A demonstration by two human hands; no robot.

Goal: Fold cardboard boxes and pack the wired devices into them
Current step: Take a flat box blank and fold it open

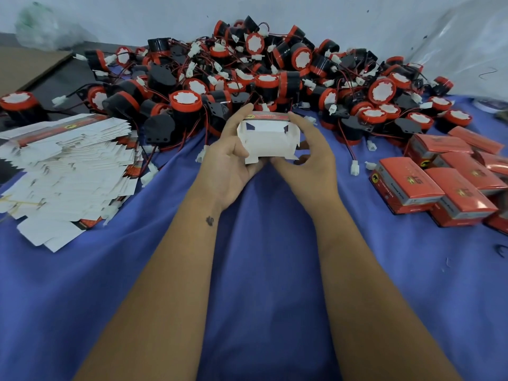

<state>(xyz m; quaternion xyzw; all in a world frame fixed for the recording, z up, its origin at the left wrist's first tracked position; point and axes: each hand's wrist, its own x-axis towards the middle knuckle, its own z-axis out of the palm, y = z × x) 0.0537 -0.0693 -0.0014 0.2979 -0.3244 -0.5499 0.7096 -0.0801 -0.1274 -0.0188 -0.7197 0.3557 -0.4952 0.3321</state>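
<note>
Half-erected, the small white-and-red printed cardboard box (268, 141) is held in the air between both hands, above the blue cloth (261, 257) that covers the work surface and just in front of the heap of black-and-red cylindrical wired devices with white plug connectors (275, 78). Its long axis is laid across the view, from left to right, with its white inner side turned towards the wearer and a red printed edge seen along the far top. The left hand (233, 160) is curled round the box's left end, thumb in front and fingers behind; the right hand (308, 158) grips the right end in the same manner, its fingertips bent beneath the lower edge. Both hands are equally near the box, so neither can be said to lead.

The box is seen as an open white tray: two small dark gaps are visible at its upper corners, and a lower flap is left hanging loose towards the wearer. It is judged that the end flaps are still to be tucked before a device can be put in.

The nearest devices are found straight ahead, just beyond the box. A fanned stack of flat white unfolded box blanks (68, 166) is lying to the left, and finished red cardboard boxes (445, 185) are piled to the right.
</note>
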